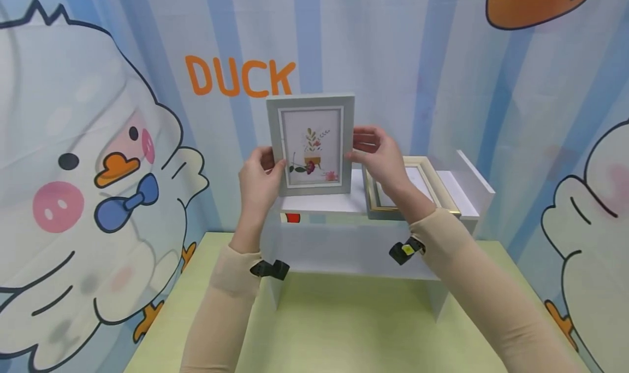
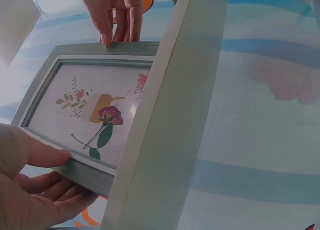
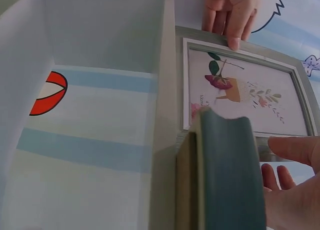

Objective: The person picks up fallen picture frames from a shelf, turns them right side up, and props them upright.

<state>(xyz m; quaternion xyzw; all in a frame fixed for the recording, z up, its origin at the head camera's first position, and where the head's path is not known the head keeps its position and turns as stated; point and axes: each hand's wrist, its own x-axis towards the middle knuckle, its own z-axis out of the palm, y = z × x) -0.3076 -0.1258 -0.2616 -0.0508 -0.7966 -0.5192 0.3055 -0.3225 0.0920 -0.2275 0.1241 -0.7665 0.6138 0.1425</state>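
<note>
A grey-green picture frame (image 1: 346,111), with a white inner border and a print of a rose and a leafy plant, is upright over the left end of a white shelf (image 1: 319,203). My left hand (image 1: 260,179) grips its left side, thumb on the front and fingers behind. On the opposite side my right hand (image 1: 378,154) holds the edge, its thumb at the front, as the left wrist view also shows. Whether the frame's bottom touches the shelf top, I cannot tell. A second, cream-and-gold picture frame (image 1: 432,182) lies flat under my right forearm, partly hidden by it.
The shelf unit stands on a pale green table (image 1: 354,329), with a raised white side panel (image 1: 474,179) at its right end. Behind hangs a striped blue curtain (image 1: 383,51) with cartoon ducks. In the right wrist view, the lying frame's blue-grey edge (image 3: 232,175) looms close.
</note>
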